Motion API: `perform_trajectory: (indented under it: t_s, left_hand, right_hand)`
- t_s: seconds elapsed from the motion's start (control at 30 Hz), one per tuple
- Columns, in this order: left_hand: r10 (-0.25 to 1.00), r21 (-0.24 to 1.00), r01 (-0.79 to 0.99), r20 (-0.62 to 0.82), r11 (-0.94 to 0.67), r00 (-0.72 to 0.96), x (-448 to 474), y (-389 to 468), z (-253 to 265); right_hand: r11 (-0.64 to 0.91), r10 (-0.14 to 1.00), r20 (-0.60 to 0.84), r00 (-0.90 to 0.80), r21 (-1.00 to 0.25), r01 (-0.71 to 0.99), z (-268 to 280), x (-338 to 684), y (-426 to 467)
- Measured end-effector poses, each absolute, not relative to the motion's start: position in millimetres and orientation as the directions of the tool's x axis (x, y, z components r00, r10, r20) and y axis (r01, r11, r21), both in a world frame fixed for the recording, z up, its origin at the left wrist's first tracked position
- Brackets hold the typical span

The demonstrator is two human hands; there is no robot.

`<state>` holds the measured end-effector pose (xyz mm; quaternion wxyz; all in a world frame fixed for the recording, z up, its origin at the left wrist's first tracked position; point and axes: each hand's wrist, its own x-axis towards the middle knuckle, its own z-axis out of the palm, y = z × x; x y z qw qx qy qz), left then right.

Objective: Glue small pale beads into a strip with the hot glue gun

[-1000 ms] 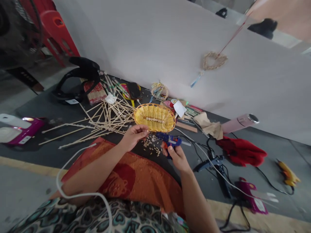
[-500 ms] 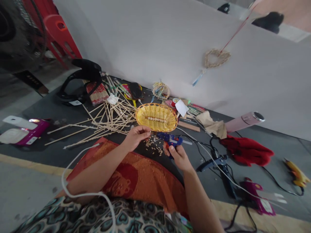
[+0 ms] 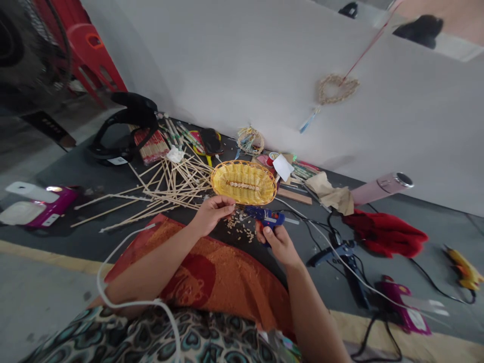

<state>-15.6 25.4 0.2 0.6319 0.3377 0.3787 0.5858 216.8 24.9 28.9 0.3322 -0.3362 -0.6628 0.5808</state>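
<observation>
My right hand is wrapped round a blue glue gun with a clear glue stick poking from its back; its nozzle points left. Close to that nozzle, my left hand is closed in a pinch; what lies between its fingertips is too small to make out. Just beyond both hands sits a yellow oval wicker basket, with a short row of small wooden pieces inside. Many tiny cut wooden bits are scattered on the dark tabletop under my hands.
Long thin wooden sticks lie piled left of the basket. Further right are a glue gun stand, a red cloth, a pink bottle and a yellow tool. A white cable crosses my left forearm. A heart-shaped ornament hangs at the wall.
The view has shifted very slightly. Both hands and the glue gun stay in nearly the same place.
</observation>
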Motion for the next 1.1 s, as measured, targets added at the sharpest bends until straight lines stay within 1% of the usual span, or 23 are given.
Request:
perform_trajectory:
  t_s: [0.53,0.7,0.83,0.97,1.1]
  left_hand:
    - [0.991,0.849,-0.513,-0.13,0.124,0.024,-15.1,24.9,3.2]
    - [0.994,0.85,-0.515,-0.099,0.11,0.049,-15.6,25.1,4.1]
    - [0.995,0.856,-0.507,-0.083,0.095,0.048,-14.4,24.9,6.6]
    - [0.996,0.862,-0.499,-0.077,0.092,0.05,-12.5,23.3,11.3]
    - [0.995,0.875,-0.475,-0.072,0.094,0.065,-12.4,22.3,11.2]
  right_hand:
    - [0.068,0.843,0.033,-0.536,-0.997,0.045,22.2,219.3,25.1]
    - [0.076,0.844,0.042,-0.535,-0.996,0.043,20.7,220.7,26.2]
    - [0.048,0.849,0.027,-0.527,-0.998,0.027,19.5,221.6,26.7]
    - [-0.027,0.869,0.009,-0.494,-0.997,-0.066,20.1,223.5,27.5]
    - [-0.102,0.923,-0.011,-0.385,-0.971,-0.216,22.8,232.5,33.5]
